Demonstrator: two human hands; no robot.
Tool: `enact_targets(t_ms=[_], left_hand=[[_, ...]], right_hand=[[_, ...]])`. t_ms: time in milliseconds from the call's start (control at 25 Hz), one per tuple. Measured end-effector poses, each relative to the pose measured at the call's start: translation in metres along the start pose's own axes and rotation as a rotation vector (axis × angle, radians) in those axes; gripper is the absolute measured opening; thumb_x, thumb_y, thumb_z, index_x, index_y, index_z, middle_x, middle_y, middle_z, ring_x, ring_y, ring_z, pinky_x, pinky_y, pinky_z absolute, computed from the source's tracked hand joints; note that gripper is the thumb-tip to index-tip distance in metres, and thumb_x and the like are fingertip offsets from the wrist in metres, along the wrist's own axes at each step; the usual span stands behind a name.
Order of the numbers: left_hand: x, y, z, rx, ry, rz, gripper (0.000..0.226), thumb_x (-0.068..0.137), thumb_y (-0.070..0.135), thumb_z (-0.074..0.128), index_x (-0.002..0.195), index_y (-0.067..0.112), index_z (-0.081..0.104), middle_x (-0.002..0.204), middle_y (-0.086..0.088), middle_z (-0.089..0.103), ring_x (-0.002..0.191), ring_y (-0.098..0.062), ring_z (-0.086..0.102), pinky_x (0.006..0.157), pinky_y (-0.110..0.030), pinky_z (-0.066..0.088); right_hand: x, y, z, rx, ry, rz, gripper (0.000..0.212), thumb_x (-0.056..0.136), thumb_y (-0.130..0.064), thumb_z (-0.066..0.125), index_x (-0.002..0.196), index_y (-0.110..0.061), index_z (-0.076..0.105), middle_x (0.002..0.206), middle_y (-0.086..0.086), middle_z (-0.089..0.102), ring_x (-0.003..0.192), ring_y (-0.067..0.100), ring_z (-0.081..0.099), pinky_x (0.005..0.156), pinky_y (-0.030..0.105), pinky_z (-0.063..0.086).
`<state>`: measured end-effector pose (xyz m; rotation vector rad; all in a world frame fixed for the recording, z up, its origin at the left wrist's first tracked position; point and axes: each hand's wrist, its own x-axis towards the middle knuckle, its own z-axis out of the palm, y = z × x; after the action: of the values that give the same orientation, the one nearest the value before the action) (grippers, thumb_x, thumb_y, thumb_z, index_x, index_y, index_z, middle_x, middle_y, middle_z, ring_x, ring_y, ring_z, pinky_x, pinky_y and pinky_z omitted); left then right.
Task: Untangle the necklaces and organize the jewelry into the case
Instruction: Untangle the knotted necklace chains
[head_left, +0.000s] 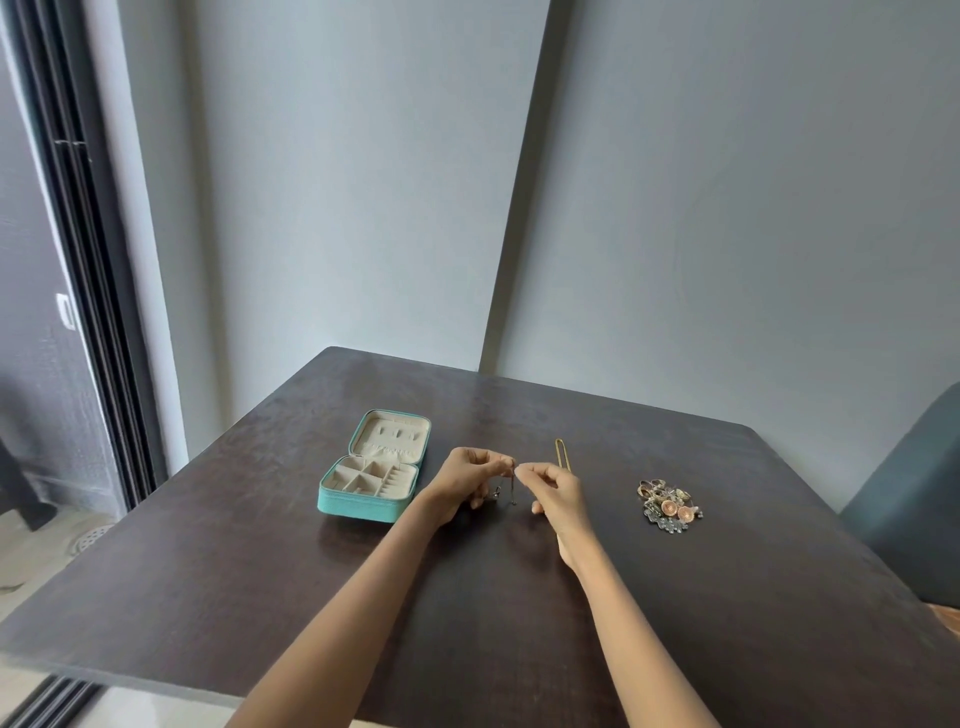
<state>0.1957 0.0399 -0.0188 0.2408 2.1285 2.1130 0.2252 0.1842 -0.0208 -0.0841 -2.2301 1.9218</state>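
Observation:
A thin silver necklace (506, 483) hangs between my two hands above the dark table (260, 561). My left hand (470, 480) pinches one part of it near the top, and my right hand (553, 491) pinches it right beside. A gold chain (561, 453) lies stretched on the table behind my right hand, partly hidden by it. The teal jewelry case (371, 467) lies open to the left, its beige compartments showing. A pile of rings and earrings (667, 504) sits to the right.
The table stands in a corner of grey walls. A dark blue chair (914, 509) is at the right edge. A sliding door frame (78, 260) runs along the left.

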Motion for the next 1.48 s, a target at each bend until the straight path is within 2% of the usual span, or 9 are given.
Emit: enact_targets(t_ms=[160, 440, 640, 760, 880, 1000, 1080, 1320, 1480], left_hand=[[-0.001, 0.0, -0.001, -0.024, -0.02, 0.002, 0.009, 0.089, 0.015, 0.063, 0.089, 0.007, 0.068, 0.082, -0.006, 0.067, 0.034, -0.003, 0.037, 0.03, -0.016, 0.03], [-0.001, 0.001, 0.001, -0.058, -0.011, -0.009, 0.012, 0.089, 0.011, 0.06, 0.082, 0.007, 0.068, 0.079, -0.005, 0.066, 0.035, -0.007, 0.042, 0.033, -0.017, 0.032], [0.001, -0.001, 0.0, -0.098, 0.002, -0.002, 0.012, 0.089, 0.012, 0.06, 0.085, 0.005, 0.069, 0.081, -0.005, 0.067, 0.035, -0.008, 0.04, 0.033, -0.016, 0.032], [0.0, -0.001, 0.001, -0.097, -0.004, -0.007, 0.012, 0.089, 0.012, 0.061, 0.085, 0.005, 0.069, 0.081, -0.003, 0.068, 0.035, -0.007, 0.039, 0.033, -0.016, 0.031], [-0.002, 0.0, 0.001, -0.071, -0.013, 0.003, 0.012, 0.089, 0.012, 0.062, 0.084, 0.005, 0.069, 0.077, 0.001, 0.068, 0.036, -0.005, 0.038, 0.033, -0.016, 0.03], [-0.002, 0.0, 0.001, -0.049, -0.013, 0.006, 0.013, 0.088, 0.013, 0.063, 0.089, 0.002, 0.07, 0.075, 0.004, 0.069, 0.039, -0.005, 0.036, 0.034, -0.017, 0.03], [-0.002, -0.001, 0.001, -0.062, -0.024, 0.005, 0.013, 0.087, 0.013, 0.065, 0.09, 0.002, 0.07, 0.074, 0.006, 0.069, 0.039, -0.005, 0.037, 0.034, -0.016, 0.03], [-0.002, 0.0, -0.001, -0.107, -0.038, -0.017, 0.007, 0.087, 0.011, 0.065, 0.087, 0.005, 0.069, 0.068, 0.007, 0.069, 0.038, -0.004, 0.039, 0.033, -0.016, 0.032], [-0.002, 0.0, 0.0, -0.11, -0.007, -0.025, 0.011, 0.088, 0.013, 0.065, 0.086, 0.002, 0.069, 0.068, 0.006, 0.068, 0.038, -0.005, 0.04, 0.033, -0.016, 0.032]], right_hand=[[0.001, 0.002, 0.003, -0.084, 0.01, -0.051, 0.008, 0.085, -0.016, 0.067, 0.079, -0.022, 0.069, 0.097, 0.006, 0.064, 0.068, 0.006, 0.052, 0.046, 0.013, 0.04], [0.0, 0.0, 0.001, -0.078, -0.023, -0.03, 0.02, 0.083, -0.01, 0.059, 0.064, -0.015, 0.06, 0.059, -0.011, 0.05, 0.056, 0.008, 0.042, 0.05, 0.016, 0.037], [0.002, 0.003, 0.001, -0.044, 0.001, 0.038, 0.023, 0.083, -0.01, 0.056, 0.061, -0.016, 0.054, 0.062, -0.003, 0.047, 0.054, 0.011, 0.043, 0.056, 0.025, 0.038], [0.002, 0.001, 0.003, 0.042, 0.037, 0.078, 0.017, 0.082, -0.014, 0.054, 0.064, -0.014, 0.055, 0.064, 0.001, 0.054, 0.052, 0.011, 0.045, 0.051, 0.025, 0.037], [0.002, -0.002, 0.002, 0.126, 0.007, 0.095, 0.017, 0.088, -0.008, 0.047, 0.072, -0.012, 0.05, 0.065, 0.003, 0.062, 0.048, 0.01, 0.044, 0.041, 0.021, 0.031], [0.004, -0.002, 0.001, 0.161, -0.018, 0.105, 0.015, 0.093, -0.008, 0.046, 0.078, -0.012, 0.048, 0.057, 0.003, 0.054, 0.041, 0.008, 0.039, 0.036, 0.019, 0.027], [0.005, -0.001, 0.002, 0.137, -0.009, 0.088, 0.015, 0.094, -0.009, 0.047, 0.08, -0.012, 0.05, 0.061, 0.002, 0.05, 0.044, 0.008, 0.039, 0.036, 0.019, 0.028], [0.004, 0.006, 0.007, 0.012, 0.118, -0.055, 0.013, 0.09, -0.011, 0.059, 0.08, -0.018, 0.057, 0.087, 0.0, 0.056, 0.071, 0.012, 0.052, 0.054, 0.02, 0.047], [0.004, 0.01, 0.007, -0.033, 0.116, -0.094, 0.013, 0.084, -0.018, 0.067, 0.072, -0.023, 0.065, 0.095, 0.003, 0.058, 0.083, 0.012, 0.054, 0.076, 0.034, 0.048]])
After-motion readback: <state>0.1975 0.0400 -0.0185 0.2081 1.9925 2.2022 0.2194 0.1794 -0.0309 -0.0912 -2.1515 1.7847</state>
